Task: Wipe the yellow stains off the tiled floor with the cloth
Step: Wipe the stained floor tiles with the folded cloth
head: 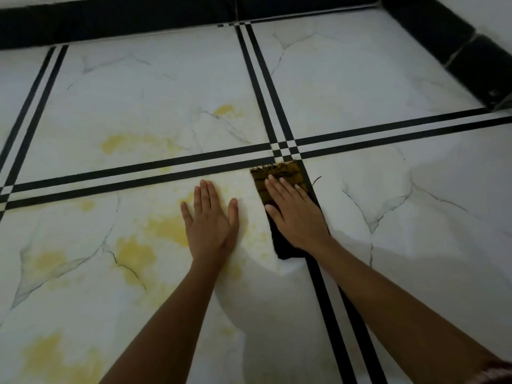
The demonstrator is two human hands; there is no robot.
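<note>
A dark cloth [279,173] with a yellowish-brown frayed far end lies flat on the white marbled tiled floor [155,79], by the crossing of the black stripes. My right hand [296,214] presses flat on top of it, fingers spread and pointing away from me. My left hand [212,220] rests palm-down on the bare tile just left of the cloth, holding nothing. Yellow stains spread to the left: one beside my left hand [166,227], one nearer me [135,253], one at the bottom left [47,356], and others beyond the stripes [122,142], [227,109].
Double black stripes [155,167] cross the floor between tiles. A black skirting [116,20] runs along the far wall and another stretch of it [465,51] along the right wall. The tiles to the right look white and unstained.
</note>
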